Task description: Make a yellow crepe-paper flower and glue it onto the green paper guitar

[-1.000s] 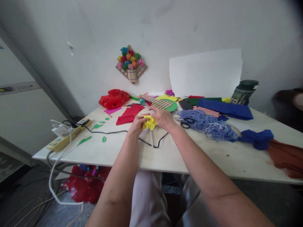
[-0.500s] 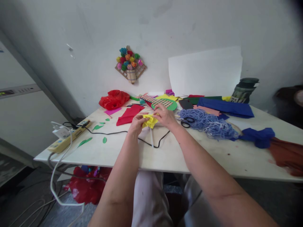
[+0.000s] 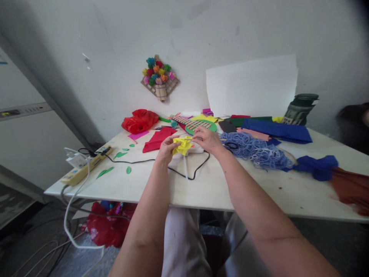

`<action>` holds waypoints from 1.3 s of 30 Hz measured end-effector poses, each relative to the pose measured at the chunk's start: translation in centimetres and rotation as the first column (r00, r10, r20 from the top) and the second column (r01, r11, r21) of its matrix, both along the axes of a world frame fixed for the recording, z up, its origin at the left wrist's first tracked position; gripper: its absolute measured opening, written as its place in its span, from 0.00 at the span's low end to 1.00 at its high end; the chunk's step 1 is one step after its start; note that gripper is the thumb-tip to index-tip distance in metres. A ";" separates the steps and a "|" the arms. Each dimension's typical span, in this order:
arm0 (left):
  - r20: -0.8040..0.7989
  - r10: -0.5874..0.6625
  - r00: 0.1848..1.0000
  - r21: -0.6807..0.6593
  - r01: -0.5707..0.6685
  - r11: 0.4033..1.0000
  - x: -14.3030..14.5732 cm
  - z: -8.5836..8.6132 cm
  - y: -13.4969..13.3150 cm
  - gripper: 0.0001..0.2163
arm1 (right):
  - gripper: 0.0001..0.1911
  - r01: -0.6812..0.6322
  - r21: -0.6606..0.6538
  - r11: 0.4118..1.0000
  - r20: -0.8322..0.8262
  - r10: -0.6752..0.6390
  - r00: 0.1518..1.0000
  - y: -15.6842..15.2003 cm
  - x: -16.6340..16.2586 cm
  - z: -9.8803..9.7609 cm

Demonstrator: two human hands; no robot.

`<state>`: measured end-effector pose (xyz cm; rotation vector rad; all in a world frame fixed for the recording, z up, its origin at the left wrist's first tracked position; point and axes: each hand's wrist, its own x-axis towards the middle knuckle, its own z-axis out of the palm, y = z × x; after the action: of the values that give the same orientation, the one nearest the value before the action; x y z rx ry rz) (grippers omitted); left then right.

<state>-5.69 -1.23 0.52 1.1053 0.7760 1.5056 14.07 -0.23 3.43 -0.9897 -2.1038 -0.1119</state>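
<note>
Both hands work a crumpled yellow paper flower (image 3: 182,146) just above the white table (image 3: 201,184). My left hand (image 3: 165,149) pinches its left side with fingers closed. My right hand (image 3: 208,140) grips its right side, fingers curled over the top. A thin white stick (image 3: 186,169) hangs down from the yellow paper. A black cable (image 3: 178,173) loops on the table below the hands.
Red paper (image 3: 157,140), a red plastic bag (image 3: 139,120), a woven strip piece on a green disc (image 3: 198,125), a heap of blue rubber bands (image 3: 256,151), blue and brown cloths (image 3: 317,167), a power strip (image 3: 86,165) and green paper leaves (image 3: 118,155) lie about. A paper bouquet (image 3: 159,79) hangs on the wall.
Both hands have stayed on the yellow paper and shifted slightly; the right hand's fingers have moved along its top edge. The camera has drifted a little.
</note>
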 end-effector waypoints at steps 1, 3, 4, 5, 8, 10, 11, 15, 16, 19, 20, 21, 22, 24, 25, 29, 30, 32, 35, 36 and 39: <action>-0.007 0.000 1.000 0.005 0.000 1.000 0.0 0.0 0.1 0.20 | 0.05 0.000 -0.001 1.000 -0.001 0.000 1.000 0.1 0.1 0.0; -0.015 -0.003 1.000 0.008 0.003 1.000 -0.1 -0.1 0.1 0.21 | 0.05 0.008 -0.004 1.000 -0.001 -0.008 1.000 0.3 0.3 0.0; -0.018 -0.005 1.000 0.005 0.005 1.000 -0.1 0.0 0.1 0.21 | 0.06 0.013 -0.009 1.000 0.002 -0.013 1.000 0.3 0.4 0.0; -0.017 -0.006 1.000 -0.001 0.006 1.000 -0.1 0.0 0.0 0.21 | 0.06 0.017 -0.014 1.000 0.006 -0.017 1.000 0.4 0.5 0.0; -0.003 -0.001 1.000 -0.006 0.001 1.000 -0.1 0.1 -0.1 0.21 | 0.08 0.016 -0.026 1.000 0.015 -0.015 1.000 0.5 0.8 0.0; 0.002 0.007 1.000 -0.004 -0.007 1.000 -0.1 0.1 -0.1 0.21 | 0.08 0.024 -0.026 0.999 0.016 -0.023 1.000 0.5 1.0 0.0; 0.000 0.011 1.000 -0.002 -0.011 1.000 -0.1 0.1 0.0 0.21 | 0.09 0.031 -0.024 0.999 0.016 -0.031 0.999 0.5 1.1 0.1; -0.023 0.014 1.000 0.015 -0.014 1.000 -0.2 0.0 0.1 0.22 | 0.08 0.061 -0.021 0.998 -0.001 -0.061 0.998 0.4 1.4 0.2; -0.026 0.014 1.000 0.021 -0.014 1.000 -0.2 0.0 0.1 0.21 | 0.08 0.063 -0.024 0.998 -0.010 -0.063 0.998 0.3 1.4 0.3; -0.017 0.024 1.000 0.031 -0.024 0.999 -0.3 0.0 0.1 0.21 | 0.07 0.061 -0.040 0.997 -0.040 -0.063 0.997 0.3 1.6 0.3; -0.012 0.028 1.000 0.030 -0.028 0.999 -0.3 0.0 0.0 0.21 | 0.07 0.061 -0.048 0.997 -0.048 -0.063 0.997 0.3 1.6 0.3; -0.008 0.030 1.000 0.028 -0.030 0.999 -0.3 0.0 0.0 0.21 | 0.07 0.060 -0.058 0.997 -0.054 -0.063 0.997 0.3 1.7 0.3; -0.005 0.030 1.000 0.024 -0.030 0.999 -0.3 0.1 0.0 0.21 | 0.06 0.057 -0.070 0.996 -0.058 -0.061 0.996 0.3 1.7 0.3; 0.002 0.027 1.000 0.017 -0.027 0.999 -0.3 0.1 0.0 0.21 | 0.05 0.046 -0.094 0.995 -0.066 -0.052 0.996 0.4 1.7 0.2; 0.006 0.024 1.000 0.014 -0.024 1.000 -0.3 0.0 0.0 0.21 | 0.05 0.040 -0.103 0.994 -0.070 -0.047 0.996 0.4 1.7 0.2; 0.012 0.014 1.000 0.002 -0.014 1.000 -0.3 0.0 0.1 0.22 | 0.06 0.039 -0.128 0.991 -0.093 -0.051 0.994 0.5 1.7 0.1; 0.010 0.014 1.000 -0.001 -0.014 1.000 -0.3 0.0 0.1 0.22 | 0.06 0.038 -0.136 0.990 -0.100 -0.052 0.994 0.5 1.7 0.0; 0.009 0.014 1.000 -0.003 -0.014 1.000 -0.3 0.0 0.1 0.22 | 0.06 0.032 -0.150 0.988 -0.109 -0.049 0.993 0.5 1.6 0.0; 0.014 0.009 1.000 0.001 -0.009 1.000 -0.4 0.0 0.1 0.22 | 0.08 0.037 -0.157 0.987 -0.106 -0.054 0.993 0.5 1.6 0.0; 0.017 0.005 1.000 0.005 -0.005 1.000 -0.4 0.0 0.1 0.22 | 0.08 0.044 -0.160 0.986 -0.103 -0.061 0.993 0.4 1.5 0.1; 0.029 -0.004 1.000 0.016 0.004 1.000 -0.4 -0.1 0.1 0.21 | 0.09 0.071 -0.181 0.981 -0.086 -0.088 0.992 0.3 1.4 0.2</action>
<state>-6.06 -1.09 0.42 1.0935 0.7425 1.5237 15.46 0.03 3.62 -1.1627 -2.0148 0.0825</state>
